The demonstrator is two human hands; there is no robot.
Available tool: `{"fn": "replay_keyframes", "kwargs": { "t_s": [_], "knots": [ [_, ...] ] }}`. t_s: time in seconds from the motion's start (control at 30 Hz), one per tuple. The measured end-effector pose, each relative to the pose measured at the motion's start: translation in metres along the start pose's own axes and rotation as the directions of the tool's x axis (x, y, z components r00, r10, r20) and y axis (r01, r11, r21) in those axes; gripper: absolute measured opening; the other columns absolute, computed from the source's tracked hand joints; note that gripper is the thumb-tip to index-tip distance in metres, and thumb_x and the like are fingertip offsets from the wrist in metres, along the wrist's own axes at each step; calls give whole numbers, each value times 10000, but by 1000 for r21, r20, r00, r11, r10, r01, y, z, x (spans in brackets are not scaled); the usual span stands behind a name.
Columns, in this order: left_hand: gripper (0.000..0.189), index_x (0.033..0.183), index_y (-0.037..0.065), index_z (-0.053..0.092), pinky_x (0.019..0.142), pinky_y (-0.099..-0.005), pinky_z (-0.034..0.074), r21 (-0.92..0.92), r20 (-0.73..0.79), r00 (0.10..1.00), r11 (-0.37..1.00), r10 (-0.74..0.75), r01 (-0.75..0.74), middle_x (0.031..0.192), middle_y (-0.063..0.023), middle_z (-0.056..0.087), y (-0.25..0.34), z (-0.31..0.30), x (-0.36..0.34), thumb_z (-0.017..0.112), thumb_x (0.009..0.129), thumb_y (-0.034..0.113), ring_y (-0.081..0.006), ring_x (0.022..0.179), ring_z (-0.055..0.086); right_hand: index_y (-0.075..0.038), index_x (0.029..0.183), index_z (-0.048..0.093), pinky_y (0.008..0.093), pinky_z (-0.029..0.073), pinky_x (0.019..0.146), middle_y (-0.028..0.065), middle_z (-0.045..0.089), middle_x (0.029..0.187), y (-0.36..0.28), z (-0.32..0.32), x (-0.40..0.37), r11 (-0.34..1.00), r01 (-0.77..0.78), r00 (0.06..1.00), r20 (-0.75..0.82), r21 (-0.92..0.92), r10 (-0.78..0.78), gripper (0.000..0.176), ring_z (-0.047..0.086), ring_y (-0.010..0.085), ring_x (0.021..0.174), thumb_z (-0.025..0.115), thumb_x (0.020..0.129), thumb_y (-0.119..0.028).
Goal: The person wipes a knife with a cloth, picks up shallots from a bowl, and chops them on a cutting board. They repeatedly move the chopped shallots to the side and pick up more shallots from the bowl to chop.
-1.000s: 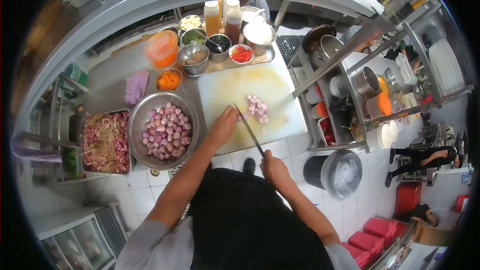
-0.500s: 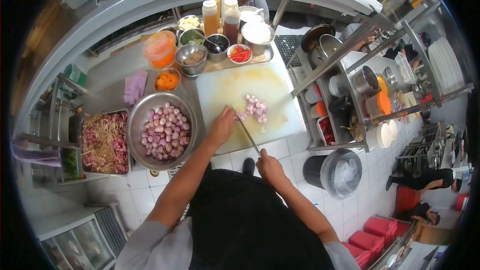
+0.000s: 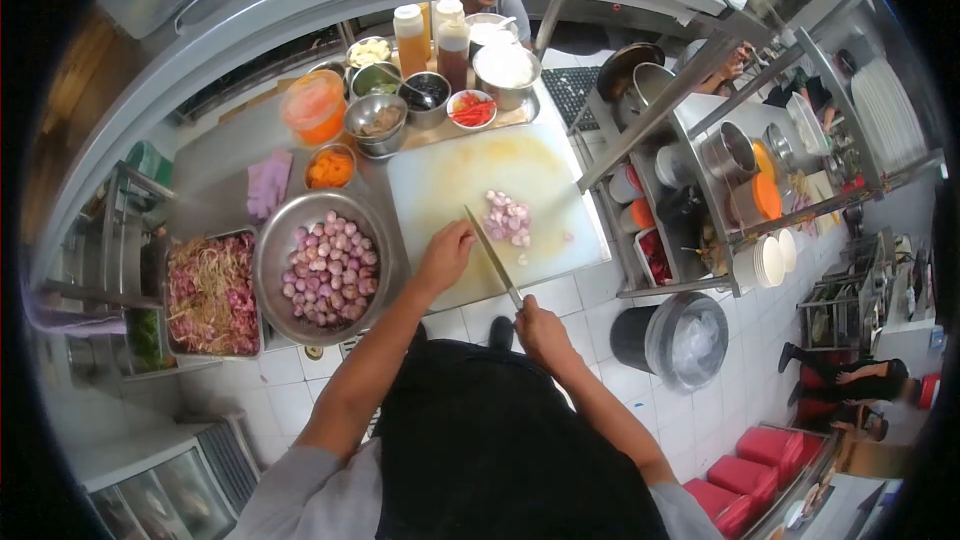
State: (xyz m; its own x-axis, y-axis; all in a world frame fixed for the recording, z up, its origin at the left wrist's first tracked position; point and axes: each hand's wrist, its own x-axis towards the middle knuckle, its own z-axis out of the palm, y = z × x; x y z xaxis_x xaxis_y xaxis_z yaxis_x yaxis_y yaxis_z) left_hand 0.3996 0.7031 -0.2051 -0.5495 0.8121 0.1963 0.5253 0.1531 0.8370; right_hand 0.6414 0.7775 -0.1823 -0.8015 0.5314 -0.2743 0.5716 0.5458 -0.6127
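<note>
My right hand (image 3: 546,332) is closed around the handle of a kitchen knife (image 3: 494,256). Its blade slants up and left across a white cutting board (image 3: 420,185). My left hand (image 3: 446,255) is just left of the blade, fingers bent and pressed together; whatever they hold, if anything, is hidden. Right of the blade lies a small pile of cut shallots (image 3: 508,218), with a few loose bits around it. A steel bowl (image 3: 268,285) beside the board holds many peeled whole shallots (image 3: 332,275).
A tray of shallot trimmings (image 3: 212,290) and purple gloves (image 3: 268,183) lie left. Behind the board are squeeze bottles (image 3: 410,40), sliced red chilies (image 3: 472,110) and an orange tub (image 3: 318,105). A metal post (image 3: 650,115) rises at right, above a lidded bin (image 3: 672,340). Co-workers (image 3: 865,385) are far right.
The shallot piece beside my left fingertips is now against the pile. The blade shows bare between my left hand and the pile. The whole view has shifted slightly.
</note>
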Motion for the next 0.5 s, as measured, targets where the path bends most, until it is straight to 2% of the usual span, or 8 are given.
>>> {"fn": "replay_keyframes", "kwargs": {
  "t_s": [0.07, 0.17, 0.3, 0.37, 0.5],
  "knots": [
    [81, 960, -14, 578, 745, -428, 485, -27, 9, 1000, 1000, -6, 6, 858, -192, 588, -4, -1, 0, 581, 932, 63, -378, 774, 599, 5, 1061, 464, 623, 482, 720, 317, 640, 788, -7, -2, 0, 1000, 0, 1000, -23, -16, 0, 227, 622, 537, 780, 533, 977, -194],
    [67, 969, -12, 578, 761, -431, 487, 42, 7, 998, 998, 55, -55, 877, -191, 591, -10, -2, 2, 565, 931, 42, -377, 811, 609, 2, 1062, 461, 614, 486, 712, 301, 647, 795, -7, 6, 2, 999, -6, 1000, -9, -50, 5, 228, 628, 528, 772, 535, 977, -197],
    [75, 983, -15, 578, 782, -433, 487, 47, 21, 996, 995, 90, -91, 896, -190, 592, -12, -5, 1, 552, 932, 33, -379, 849, 613, -14, 1061, 456, 610, 491, 703, 288, 653, 803, -14, 0, 0, 997, 33, 999, -6, -71, -33, 220, 632, 520, 761, 543, 973, -196],
    [80, 987, -18, 576, 801, -438, 483, 22, 16, 992, 992, 125, -125, 919, -191, 590, -9, -7, 0, 538, 928, 20, -381, 879, 607, -1, 1062, 448, 606, 479, 691, 301, 652, 800, -25, -19, -8, 995, -21, 999, 37, -94, 24, 228, 629, 515, 781, 557, 972, -180],
    [85, 988, -20, 574, 811, -443, 480, 23, 18, 995, 994, 103, -103, 920, -192, 583, -11, -7, 0, 531, 921, 11, -386, 882, 599, 0, 1061, 450, 605, 479, 695, 303, 653, 802, -21, -30, -24, 994, 33, 999, 29, -109, -30, 228, 629, 515, 790, 563, 965, -173]
  ]
}}
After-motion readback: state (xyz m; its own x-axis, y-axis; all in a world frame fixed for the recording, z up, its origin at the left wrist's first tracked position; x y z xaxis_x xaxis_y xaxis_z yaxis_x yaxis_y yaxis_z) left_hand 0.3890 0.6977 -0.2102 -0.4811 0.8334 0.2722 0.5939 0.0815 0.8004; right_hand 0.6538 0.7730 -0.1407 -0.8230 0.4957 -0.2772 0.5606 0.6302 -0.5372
